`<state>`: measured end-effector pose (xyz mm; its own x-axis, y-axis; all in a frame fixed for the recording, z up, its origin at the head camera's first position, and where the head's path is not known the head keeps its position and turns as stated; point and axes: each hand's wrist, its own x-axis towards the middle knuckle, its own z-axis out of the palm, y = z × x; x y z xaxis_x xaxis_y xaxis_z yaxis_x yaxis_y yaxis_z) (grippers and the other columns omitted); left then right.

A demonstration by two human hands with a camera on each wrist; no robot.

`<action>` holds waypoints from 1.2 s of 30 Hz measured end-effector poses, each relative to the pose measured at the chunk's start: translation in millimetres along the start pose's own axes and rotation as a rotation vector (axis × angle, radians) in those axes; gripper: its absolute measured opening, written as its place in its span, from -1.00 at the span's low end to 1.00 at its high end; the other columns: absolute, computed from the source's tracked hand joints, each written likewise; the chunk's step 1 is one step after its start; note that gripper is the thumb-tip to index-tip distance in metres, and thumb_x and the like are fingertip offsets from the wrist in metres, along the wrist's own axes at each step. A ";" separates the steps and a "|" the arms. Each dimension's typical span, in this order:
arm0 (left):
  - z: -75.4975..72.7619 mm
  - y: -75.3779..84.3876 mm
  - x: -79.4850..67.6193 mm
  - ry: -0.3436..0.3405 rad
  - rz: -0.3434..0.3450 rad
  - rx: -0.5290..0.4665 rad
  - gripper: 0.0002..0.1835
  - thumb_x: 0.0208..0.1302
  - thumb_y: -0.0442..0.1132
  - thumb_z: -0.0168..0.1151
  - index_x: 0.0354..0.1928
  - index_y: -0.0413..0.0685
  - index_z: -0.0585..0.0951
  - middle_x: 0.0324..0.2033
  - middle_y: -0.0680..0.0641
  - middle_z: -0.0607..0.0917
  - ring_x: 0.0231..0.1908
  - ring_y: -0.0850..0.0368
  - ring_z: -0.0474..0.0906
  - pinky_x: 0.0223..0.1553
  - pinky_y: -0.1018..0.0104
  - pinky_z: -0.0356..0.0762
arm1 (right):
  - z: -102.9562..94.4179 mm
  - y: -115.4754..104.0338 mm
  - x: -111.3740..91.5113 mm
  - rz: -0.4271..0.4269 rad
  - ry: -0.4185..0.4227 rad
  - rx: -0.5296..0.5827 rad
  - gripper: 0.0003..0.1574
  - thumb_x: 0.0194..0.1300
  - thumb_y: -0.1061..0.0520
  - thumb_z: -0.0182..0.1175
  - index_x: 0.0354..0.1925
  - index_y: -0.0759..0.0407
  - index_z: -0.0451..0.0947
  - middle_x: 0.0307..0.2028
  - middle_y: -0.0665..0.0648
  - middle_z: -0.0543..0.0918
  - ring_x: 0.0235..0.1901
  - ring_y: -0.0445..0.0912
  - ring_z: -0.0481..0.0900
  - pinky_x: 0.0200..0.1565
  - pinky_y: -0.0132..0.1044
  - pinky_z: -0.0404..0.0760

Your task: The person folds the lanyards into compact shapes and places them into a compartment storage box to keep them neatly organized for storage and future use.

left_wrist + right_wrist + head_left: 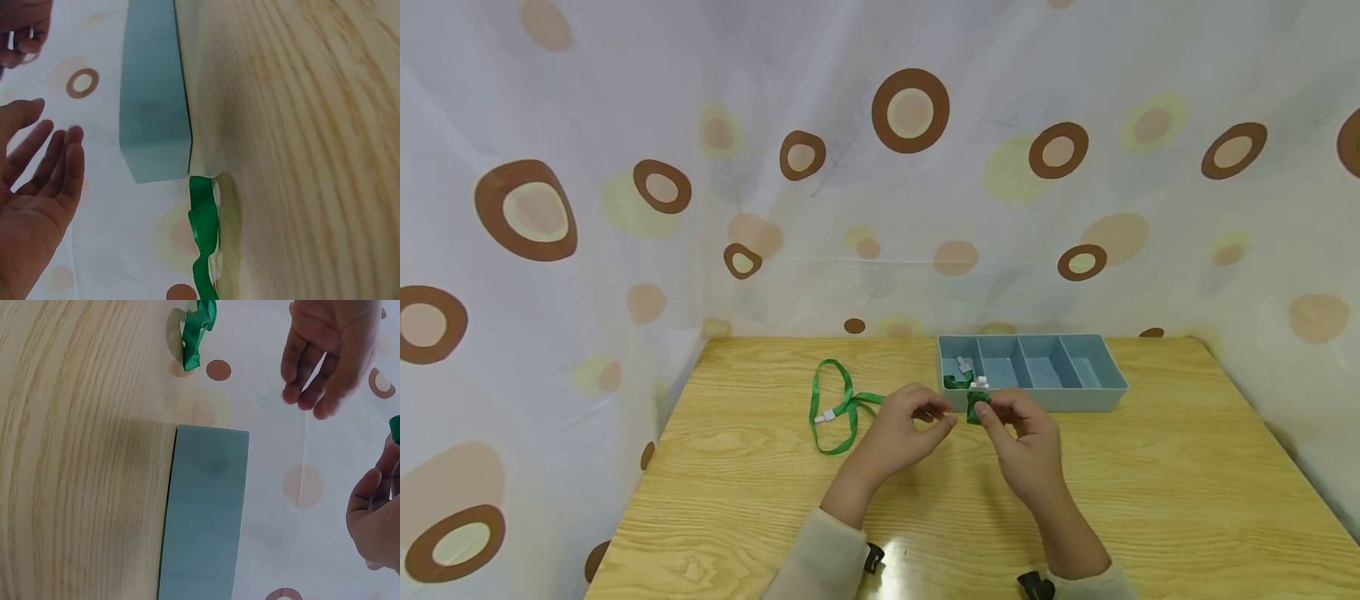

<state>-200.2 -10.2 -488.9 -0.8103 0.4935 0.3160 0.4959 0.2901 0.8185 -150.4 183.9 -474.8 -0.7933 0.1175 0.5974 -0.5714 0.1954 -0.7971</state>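
Head view has the right hand (1026, 450) pinching the folded lanyard (977, 408) between thumb and fingers, white clip upward, at the front wall of the tray (1045, 401), by its leftmost compartment. The left hand (902, 433) is just beside it, fingers loosely bent and nothing in them. Only that one pinch seems to keep the folds together, so a slackened thumb could let the ribbon spring apart or drop onto the table (1150, 492). The clip could catch the tray's rim, or tangle with the green lanyard (957, 382) inside that compartment. The loose lanyard (852, 403), looped on the table to the left and partly hidden by the left hand, might snag on a finger or sleeve. The table is pale grained wood with one bright glare spot; white cloth (850, 208) with brown rings hangs behind and at both sides.
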 end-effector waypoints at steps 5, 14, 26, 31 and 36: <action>2.5 -3.6 7.4 -0.026 -0.004 0.150 -0.75 0.53 -0.11 0.33 0.09 -0.07 0.75 0.02 -0.05 0.73 0.08 -0.03 0.69 0.17 0.00 0.71 | 1.6 -1.5 -0.6 -0.008 -0.010 -0.001 -0.87 0.36 0.54 0.28 -0.20 0.40 0.68 -0.25 0.01 0.70 -0.31 -0.25 0.60 -0.23 -0.51 0.62; 7.3 -9.2 17.0 -0.020 -0.026 0.291 -0.68 0.50 -0.09 0.37 0.16 -0.09 0.73 0.04 0.02 0.67 0.07 0.12 0.67 0.11 0.26 0.71 | -2.4 -0.2 -2.2 0.035 -0.080 -0.048 -0.92 0.42 0.44 0.30 -0.18 0.36 0.70 -0.24 0.09 0.67 -0.29 -0.26 0.57 -0.22 -0.51 0.61; 19.5 -16.8 33.0 0.043 0.144 0.567 -0.81 0.56 -0.36 0.22 0.06 -0.14 0.76 0.01 -0.08 0.74 0.26 -0.05 0.67 0.18 0.27 0.71 | -1.5 0.9 0.1 0.013 -0.086 -0.034 -0.98 0.41 0.47 0.28 -0.23 0.47 0.64 -0.25 0.09 0.67 -0.31 -0.26 0.55 -0.22 -0.53 0.60; 24.9 -20.1 32.6 0.040 0.105 0.560 -0.78 0.57 -0.37 0.19 0.10 -0.16 0.74 -0.01 -0.10 0.68 -0.05 0.09 0.72 -0.02 0.41 0.71 | -1.4 -1.0 1.7 0.004 -0.082 -0.024 -0.92 0.39 0.50 0.28 -0.19 0.44 0.67 -0.24 0.09 0.68 -0.30 -0.25 0.56 -0.22 -0.52 0.62; 26.2 -18.3 32.5 0.009 0.082 0.527 -0.77 0.58 -0.37 0.18 0.11 -0.22 0.73 -0.03 -0.10 0.63 -0.17 0.19 0.63 -0.11 0.49 0.65 | -2.1 -2.7 2.0 0.013 -0.087 -0.011 -0.90 0.39 0.52 0.26 -0.20 0.43 0.67 -0.24 0.09 0.68 -0.30 -0.26 0.57 -0.22 -0.51 0.63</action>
<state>-227.4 22.0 -506.2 -0.7640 0.5252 0.3748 0.6452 0.6248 0.4397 -150.0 185.7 -471.3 -0.8163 0.0357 0.5766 -0.5588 0.2047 -0.8037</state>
